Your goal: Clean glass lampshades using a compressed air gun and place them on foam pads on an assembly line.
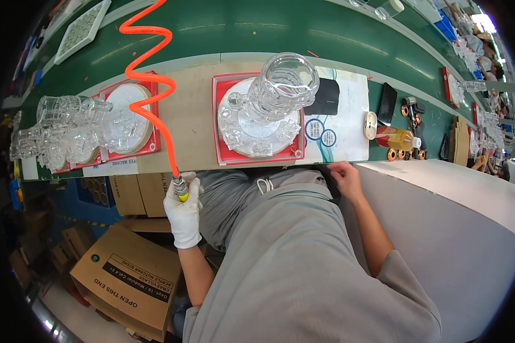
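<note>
My left hand point(184, 207), in a white glove, is closed around the end of an orange coiled air hose point(154, 117), just below the table's front edge. A metal coupling point(179, 184) and a yellow tip show at the grip; anything further inside the fist is hidden. My bare right hand point(344, 178) is by my lap at the table edge, its fingers loosely bent and apart with nothing seen in them. Between the hands, on the table, a clear tiered acrylic ornament point(283, 86) stands on a round whitish base point(259, 128) in a red square tray point(220, 150).
More clear ornaments point(68, 128) lie at the left beside red trays. Right of the middle tray are a black pouch point(326, 97), a phone point(387, 103), a drink bottle point(399, 139) and an earbud case point(370, 124). Cardboard boxes point(126, 280) stand at lower left; a grey panel point(440, 223) is at right.
</note>
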`<state>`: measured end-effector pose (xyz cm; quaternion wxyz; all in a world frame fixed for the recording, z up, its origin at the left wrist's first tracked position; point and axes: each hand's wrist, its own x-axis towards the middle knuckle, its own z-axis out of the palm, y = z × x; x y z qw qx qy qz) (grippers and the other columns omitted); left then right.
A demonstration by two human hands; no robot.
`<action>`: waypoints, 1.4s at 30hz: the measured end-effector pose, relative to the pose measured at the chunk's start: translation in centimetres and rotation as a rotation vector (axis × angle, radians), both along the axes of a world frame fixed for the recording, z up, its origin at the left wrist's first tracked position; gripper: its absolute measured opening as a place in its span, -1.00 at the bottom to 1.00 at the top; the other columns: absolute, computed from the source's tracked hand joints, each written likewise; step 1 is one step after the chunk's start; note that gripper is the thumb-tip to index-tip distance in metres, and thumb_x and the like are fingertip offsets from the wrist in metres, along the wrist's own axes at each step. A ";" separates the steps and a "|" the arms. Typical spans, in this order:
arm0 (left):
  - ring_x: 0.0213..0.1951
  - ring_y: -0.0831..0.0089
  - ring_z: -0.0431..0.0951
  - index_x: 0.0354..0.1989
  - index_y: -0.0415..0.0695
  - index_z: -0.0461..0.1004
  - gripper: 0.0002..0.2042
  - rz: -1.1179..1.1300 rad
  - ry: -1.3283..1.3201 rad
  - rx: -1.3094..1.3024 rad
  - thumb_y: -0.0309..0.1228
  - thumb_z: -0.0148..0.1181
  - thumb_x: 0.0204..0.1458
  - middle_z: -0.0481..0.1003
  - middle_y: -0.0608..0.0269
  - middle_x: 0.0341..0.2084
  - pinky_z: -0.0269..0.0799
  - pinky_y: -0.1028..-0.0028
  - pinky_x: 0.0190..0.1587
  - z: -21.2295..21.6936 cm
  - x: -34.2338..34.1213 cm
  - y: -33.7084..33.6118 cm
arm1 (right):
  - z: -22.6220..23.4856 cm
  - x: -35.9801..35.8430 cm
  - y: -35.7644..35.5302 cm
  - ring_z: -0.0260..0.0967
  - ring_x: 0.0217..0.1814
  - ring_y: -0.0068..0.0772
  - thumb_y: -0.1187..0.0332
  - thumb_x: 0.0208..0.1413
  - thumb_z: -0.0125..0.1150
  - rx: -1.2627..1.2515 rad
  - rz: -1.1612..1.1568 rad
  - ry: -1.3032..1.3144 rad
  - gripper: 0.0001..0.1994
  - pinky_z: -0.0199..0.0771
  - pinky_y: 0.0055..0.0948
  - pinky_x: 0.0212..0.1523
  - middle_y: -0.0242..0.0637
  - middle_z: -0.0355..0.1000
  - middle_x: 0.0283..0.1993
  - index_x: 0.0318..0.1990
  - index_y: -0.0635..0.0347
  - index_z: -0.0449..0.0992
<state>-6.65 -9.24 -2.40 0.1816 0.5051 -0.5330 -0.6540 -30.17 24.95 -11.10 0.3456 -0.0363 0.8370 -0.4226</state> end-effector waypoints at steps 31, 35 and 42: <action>-0.61 0.74 0.36 -0.19 -0.23 0.47 -0.86 0.032 -0.002 -0.013 -0.55 0.18 0.08 0.46 0.33 -0.51 0.19 0.73 -0.67 0.1 0.4 0.4 | 2.3 -1.3 -9.7 0.37 -0.17 -0.20 0.42 0.11 0.06 0.087 0.941 0.701 -0.92 0.34 -0.26 -0.16 -0.24 0.32 -0.29 -0.28 0.20 0.40; -0.62 0.74 0.35 -0.18 -0.22 0.46 -0.86 0.035 0.006 -0.006 -0.54 0.18 0.08 0.46 0.33 -0.52 0.17 0.73 -0.68 -0.1 0.4 0.4 | 3.0 -1.5 -8.5 0.36 -0.18 -0.11 0.38 0.17 0.04 0.148 0.843 0.536 -0.90 0.34 -0.22 -0.18 -0.17 0.32 -0.28 -0.29 0.21 0.36; -0.64 0.75 0.35 -0.18 -0.21 0.47 -0.86 0.031 -0.008 0.008 -0.54 0.19 0.07 0.47 0.32 -0.51 0.15 0.74 -0.68 -0.2 0.5 -0.1 | 2.3 -2.8 -4.2 0.45 -0.41 -0.05 0.13 0.12 0.17 0.342 0.628 0.306 -0.68 0.42 -0.18 -0.36 -0.12 0.46 -0.52 -0.41 0.26 0.46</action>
